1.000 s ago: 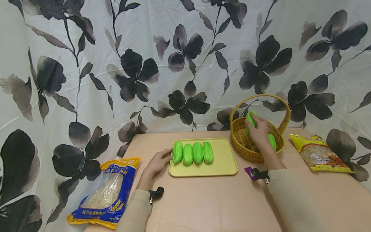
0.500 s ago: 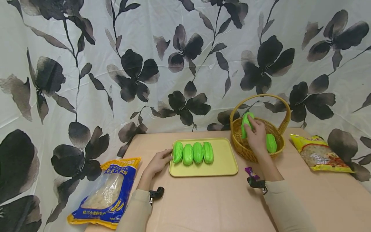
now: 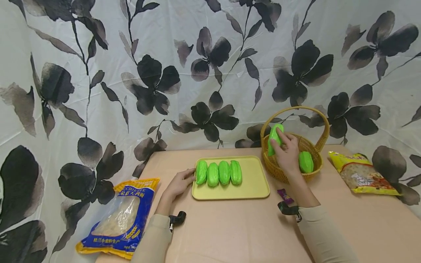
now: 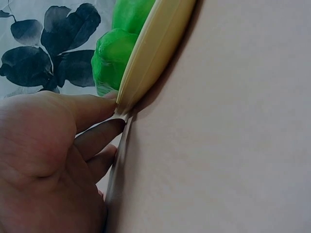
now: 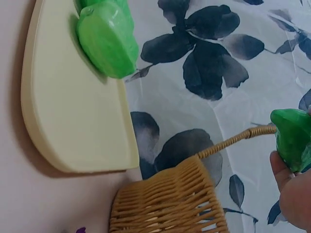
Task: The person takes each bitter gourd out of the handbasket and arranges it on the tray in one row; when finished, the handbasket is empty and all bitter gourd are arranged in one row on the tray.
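In the head view my right hand [image 3: 288, 153] holds a bright green, ribbed gourd [image 3: 274, 138] up over the left side of the wicker basket [image 3: 279, 171]. Thumb and fingertips grip its side; in the right wrist view this gourd [image 5: 292, 141] shows at the right edge. Another green gourd [image 3: 306, 162] lies inside the basket. Several more gourds [image 3: 224, 173] stand side by side on the left half of a pale yellow tray [image 3: 253, 182]. At the tray's left rim [image 4: 146, 58] my left hand [image 4: 43, 150] pinches the edge between thumb and fingers.
A blue and yellow pasta bag [image 3: 121, 219] lies left of my left forearm. To the right of the basket is a yellow food packet [image 3: 363, 173]. A small purple wrapped piece [image 3: 285, 196] sits before the basket. Floral cloth [image 3: 210, 91] hangs behind the table.
My right hand has lifted the gourd and shifted left within the basket's opening, uncovering more of the gourd left inside. The left hand and the tray stay put.
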### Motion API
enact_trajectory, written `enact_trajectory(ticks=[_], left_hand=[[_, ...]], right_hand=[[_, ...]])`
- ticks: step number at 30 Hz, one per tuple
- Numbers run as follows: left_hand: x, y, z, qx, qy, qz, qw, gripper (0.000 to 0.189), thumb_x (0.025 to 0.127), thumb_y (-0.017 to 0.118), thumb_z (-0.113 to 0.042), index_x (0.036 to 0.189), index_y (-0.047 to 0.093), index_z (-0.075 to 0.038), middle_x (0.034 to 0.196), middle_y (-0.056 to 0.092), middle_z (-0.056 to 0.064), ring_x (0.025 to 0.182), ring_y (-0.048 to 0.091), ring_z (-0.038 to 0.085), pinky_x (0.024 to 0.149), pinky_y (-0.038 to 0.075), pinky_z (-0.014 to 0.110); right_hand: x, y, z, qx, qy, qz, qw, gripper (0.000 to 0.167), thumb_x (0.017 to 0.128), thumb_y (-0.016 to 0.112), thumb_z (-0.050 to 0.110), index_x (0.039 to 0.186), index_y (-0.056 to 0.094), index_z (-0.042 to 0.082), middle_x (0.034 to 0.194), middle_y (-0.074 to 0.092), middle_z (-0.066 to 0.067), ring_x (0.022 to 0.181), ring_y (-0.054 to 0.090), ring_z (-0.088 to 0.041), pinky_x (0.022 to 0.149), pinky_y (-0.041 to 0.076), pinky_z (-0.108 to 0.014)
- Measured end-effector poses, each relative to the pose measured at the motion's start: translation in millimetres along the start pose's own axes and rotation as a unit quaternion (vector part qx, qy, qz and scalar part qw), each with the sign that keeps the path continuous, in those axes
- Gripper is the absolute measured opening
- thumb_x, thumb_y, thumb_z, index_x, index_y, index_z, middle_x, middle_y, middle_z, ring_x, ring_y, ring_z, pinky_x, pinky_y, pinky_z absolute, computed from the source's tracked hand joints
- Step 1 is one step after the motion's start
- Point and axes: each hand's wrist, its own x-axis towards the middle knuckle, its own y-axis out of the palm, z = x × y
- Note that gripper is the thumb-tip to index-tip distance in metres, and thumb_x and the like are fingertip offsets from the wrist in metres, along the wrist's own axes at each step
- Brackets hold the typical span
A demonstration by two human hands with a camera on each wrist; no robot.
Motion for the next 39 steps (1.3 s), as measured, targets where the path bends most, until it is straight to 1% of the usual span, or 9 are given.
enact_trajectory(ticks=[8, 15, 20, 25, 27, 30, 32, 34, 39], left_hand=[[1.5, -0.3, 1.5, 0.002, 0.001, 0.002, 1.0, 0.05, 0.107, 0.06, -0.02, 0.155, 0.051, -0.013, 0.163, 0.045, 0.01, 0.16, 0.022, 0.035, 0.133, 0.016, 0.053], [1.5, 0.5, 1.6, 0.01, 0.009, 0.0, 0.9999, 0.049, 0.106, 0.06, -0.017, 0.154, 0.051, -0.01, 0.162, 0.046, 0.014, 0.159, 0.023, 0.04, 0.131, 0.018, 0.057], [1.4, 0.8, 0.5, 0.006, 0.009, 0.0, 0.9999, 0.049, 0.107, 0.059, -0.018, 0.155, 0.051, -0.009, 0.162, 0.045, 0.014, 0.159, 0.022, 0.039, 0.132, 0.017, 0.056], [0.0, 1.3, -1.7, -0.001, 0.007, -0.001, 1.0, 0.05, 0.107, 0.059, -0.018, 0.155, 0.05, -0.01, 0.163, 0.044, 0.015, 0.16, 0.022, 0.038, 0.132, 0.016, 0.054], [-0.4, 1.5, -2.4, 0.0, 0.005, -0.001, 1.0, 0.05, 0.107, 0.059, -0.018, 0.155, 0.05, -0.011, 0.163, 0.044, 0.015, 0.16, 0.022, 0.038, 0.132, 0.016, 0.054], [-0.5, 1.8, -2.5, 0.002, 0.005, 0.0, 1.0, 0.05, 0.107, 0.059, -0.019, 0.155, 0.05, -0.01, 0.163, 0.044, 0.014, 0.16, 0.022, 0.038, 0.132, 0.017, 0.054], [-0.4, 2.0, -2.5, 0.004, 0.002, 0.001, 1.0, 0.049, 0.107, 0.059, -0.019, 0.155, 0.051, -0.011, 0.163, 0.044, 0.013, 0.16, 0.022, 0.037, 0.132, 0.017, 0.054], [-0.1, 2.0, -2.2, 0.005, -0.001, 0.001, 1.0, 0.049, 0.107, 0.059, -0.02, 0.155, 0.051, -0.012, 0.163, 0.044, 0.013, 0.16, 0.022, 0.036, 0.132, 0.017, 0.053], [-0.6, 2.0, -3.2, 0.006, -0.002, -0.001, 1.0, 0.05, 0.107, 0.06, -0.02, 0.155, 0.051, -0.011, 0.163, 0.044, 0.013, 0.16, 0.023, 0.036, 0.132, 0.017, 0.054]], right_hand=[[-1.5, 8.5, 3.0, 0.049, -0.034, -0.01, 0.9982, 0.053, 0.102, 0.064, 0.007, 0.153, 0.05, 0.002, 0.146, 0.036, -0.027, 0.12, 0.048, -0.01, 0.089, 0.048, -0.002], [-3.6, 13.0, 8.6, 0.053, -0.076, 0.001, 0.9957, 0.051, 0.099, 0.067, 0.001, 0.148, 0.053, -0.004, 0.142, 0.037, -0.031, 0.118, 0.049, -0.009, 0.091, 0.05, -0.003], [-5.4, 16.7, 8.6, 0.04, -0.07, 0.036, 0.9961, 0.052, 0.1, 0.067, 0.002, 0.149, 0.052, -0.004, 0.146, 0.035, -0.032, 0.121, 0.049, -0.016, 0.091, 0.049, -0.002], [-3.2, 25.2, -8.7, 0.021, -0.045, 0.074, 0.996, 0.055, 0.102, 0.066, 0.009, 0.154, 0.049, 0.004, 0.152, 0.032, -0.028, 0.126, 0.049, -0.028, 0.087, 0.05, -0.002], [-1.6, 28.4, -18.5, 0.011, -0.038, 0.091, 0.9951, 0.056, 0.103, 0.066, 0.013, 0.156, 0.048, 0.009, 0.153, 0.032, -0.026, 0.128, 0.05, -0.033, 0.089, 0.054, -0.01], [0.1, 31.5, -29.2, -0.001, -0.029, 0.114, 0.9931, 0.058, 0.103, 0.067, 0.02, 0.157, 0.047, 0.016, 0.155, 0.032, -0.024, 0.133, 0.049, -0.036, 0.1, 0.058, -0.032], [0.1, 32.4, -32.0, -0.005, -0.028, 0.122, 0.9921, 0.058, 0.103, 0.067, 0.022, 0.158, 0.047, 0.018, 0.155, 0.032, -0.025, 0.137, 0.046, -0.038, 0.105, 0.057, -0.048], [-0.6, 32.9, -32.8, -0.009, -0.024, 0.133, 0.9908, 0.058, 0.103, 0.067, 0.024, 0.158, 0.047, 0.019, 0.156, 0.032, -0.025, 0.139, 0.044, -0.04, 0.108, 0.053, -0.057], [-2.9, 35.1, -38.3, -0.058, -0.007, 0.179, 0.9821, 0.058, 0.103, 0.068, 0.028, 0.157, 0.048, 0.018, 0.152, 0.038, -0.026, 0.134, 0.047, -0.039, 0.106, 0.053, -0.055]])
